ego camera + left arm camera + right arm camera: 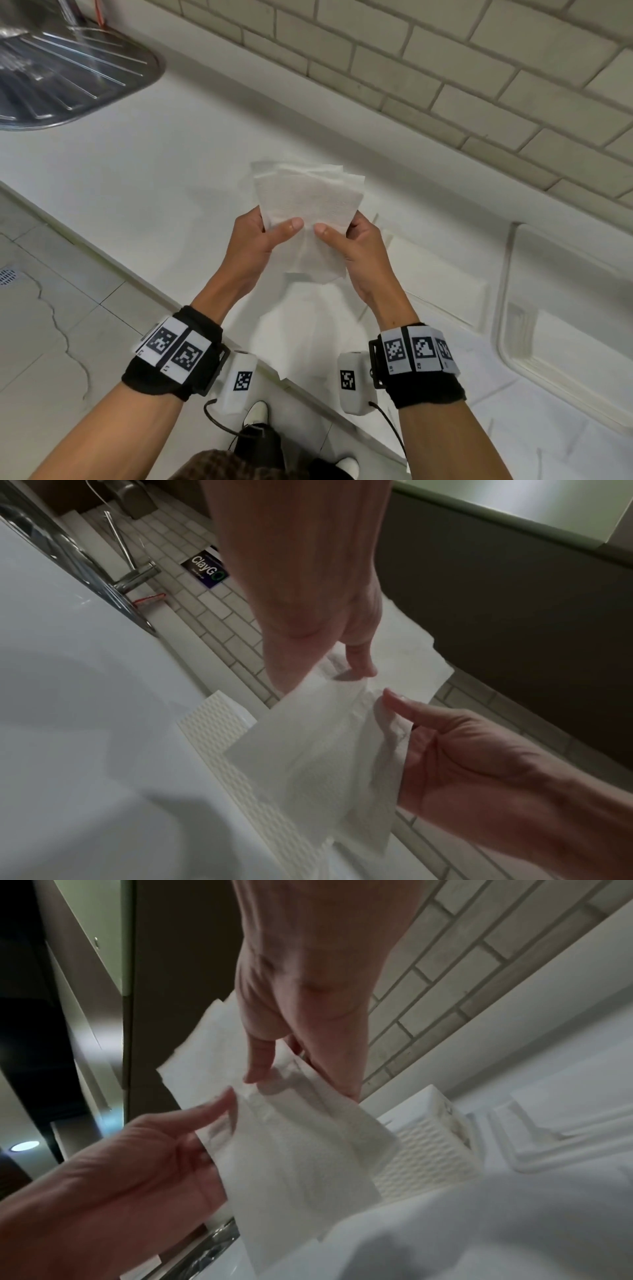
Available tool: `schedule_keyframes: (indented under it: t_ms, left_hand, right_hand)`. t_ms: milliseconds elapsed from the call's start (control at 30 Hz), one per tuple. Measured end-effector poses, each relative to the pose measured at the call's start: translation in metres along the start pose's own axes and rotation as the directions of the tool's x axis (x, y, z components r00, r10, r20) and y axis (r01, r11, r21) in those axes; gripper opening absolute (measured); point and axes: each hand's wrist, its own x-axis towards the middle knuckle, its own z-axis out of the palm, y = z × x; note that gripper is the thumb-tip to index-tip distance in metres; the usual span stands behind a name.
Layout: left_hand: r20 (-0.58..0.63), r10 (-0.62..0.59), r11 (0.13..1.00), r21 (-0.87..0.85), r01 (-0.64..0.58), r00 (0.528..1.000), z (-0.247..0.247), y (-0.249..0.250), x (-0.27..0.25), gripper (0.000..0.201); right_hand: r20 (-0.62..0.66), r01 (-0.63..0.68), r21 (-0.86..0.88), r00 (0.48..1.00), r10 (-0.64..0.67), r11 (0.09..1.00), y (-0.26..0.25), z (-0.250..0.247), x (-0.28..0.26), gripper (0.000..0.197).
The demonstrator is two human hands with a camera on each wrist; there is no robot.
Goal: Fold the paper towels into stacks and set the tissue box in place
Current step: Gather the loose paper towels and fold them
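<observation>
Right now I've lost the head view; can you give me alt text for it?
Both hands hold a bundle of white paper towels above a white counter, left hand and right hand pinching it with thumbs on top. A steel drainboard sits far left.

Kitchen or pantry, judging by a white countertop (144, 164) with a ribbed stainless-steel draining board (68, 68) set into it at far left. Pale brick-pattern tiled wall (445, 68) behind; mixer tap (133, 561) at the sink; dark cupboards (496, 601) above. Grey tiled floor (51, 325) below, with small drain grate (7, 277) and "ClayGO" notice (205, 569) on the tiles, hinting at shared premises.
</observation>
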Motion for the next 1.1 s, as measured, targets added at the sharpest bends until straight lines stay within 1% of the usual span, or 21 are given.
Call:
schedule_keyframes:
  t_ms: [67, 133, 233, 300, 433, 533, 633, 667, 800, 867, 933, 1000, 1067, 1100]
  left_hand:
    - [0.052, 0.014, 1.0, -0.009, -0.013, 0.999, -0.001, -0.004, -0.001, 0.045]
    - [0.093, -0.021, 1.0, 0.019, 0.019, 0.995, -0.002, -0.011, 0.0, 0.051]
    - [0.101, -0.066, 0.995, 0.084, 0.057, 0.993, -0.002, -0.023, 0.0, 0.041]
    - [0.092, -0.067, 0.993, 0.099, 0.058, 0.993, -0.002, -0.028, -0.002, 0.039]
    - [0.11, -0.04, 0.998, 0.055, 0.034, 0.993, -0.001, -0.024, -0.003, 0.043]
    - [0.128, -0.045, 0.997, 0.069, 0.036, 0.991, -0.003, -0.023, -0.003, 0.042]
    - [0.148, -0.07, 0.995, 0.086, 0.057, 0.986, -0.006, -0.031, -0.006, 0.052]
    - [0.147, -0.071, 0.995, 0.084, 0.059, 0.987, -0.007, -0.033, -0.007, 0.053]
    - [0.109, -0.041, 0.996, 0.078, 0.033, 0.993, -0.006, -0.032, -0.007, 0.045]
    - [0.12, -0.034, 0.995, 0.101, 0.022, 0.992, -0.006, -0.031, -0.007, 0.041]
    - [0.136, -0.041, 0.989, 0.148, 0.021, 0.99, -0.004, -0.032, -0.007, 0.038]
    - [0.133, -0.039, 0.97, 0.243, 0.006, 0.99, -0.004, -0.032, -0.006, 0.032]
    - [0.112, -0.006, 0.931, 0.363, -0.035, 0.994, -0.006, -0.027, -0.003, 0.029]
    - [0.109, 0.009, 0.906, 0.42, -0.054, 0.994, -0.008, -0.024, -0.001, 0.031]
  right_hand:
    - [0.013, -0.006, -0.014, 1.0, 0.006, 1.0, 0.005, -0.003, -0.001, 0.031]
    - [0.005, -0.019, -0.038, 1.0, 0.019, 0.999, 0.012, -0.004, -0.002, 0.034]
    - [-0.001, -0.049, -0.035, 0.999, 0.049, 0.998, 0.019, -0.004, -0.003, 0.035]
    - [-0.001, -0.056, -0.042, 0.998, 0.056, 0.998, 0.023, -0.004, -0.004, 0.03]
    - [-0.007, -0.056, -0.011, 0.998, 0.056, 0.998, 0.028, -0.006, -0.006, 0.027]
    - [0.0, -0.036, 0.005, 0.999, 0.036, 0.999, 0.027, -0.005, -0.008, 0.029]
    - [0.001, -0.05, -0.003, 0.999, 0.05, 0.999, 0.029, -0.003, -0.008, 0.034]
    - [-0.007, -0.059, -0.017, 0.998, 0.058, 0.998, 0.03, -0.002, -0.008, 0.034]
    - [-0.03, -0.045, -0.023, 0.999, 0.045, 0.999, 0.027, -0.001, -0.01, 0.022]
    - [-0.022, -0.033, -0.017, 0.999, 0.032, 0.999, 0.026, -0.001, -0.01, 0.025]
    - [-0.013, -0.036, -0.047, 0.999, 0.036, 0.998, 0.028, 0.0, -0.011, 0.029]
    - [-0.029, -0.043, -0.081, 0.999, 0.041, 0.996, 0.027, 0.0, -0.014, 0.027]
    - [-0.059, -0.019, -0.082, 0.998, 0.014, 0.996, 0.015, -0.004, -0.014, 0.023]
    - [-0.066, 0.012, -0.094, 0.998, -0.018, 0.995, 0.006, -0.008, -0.014, 0.02]
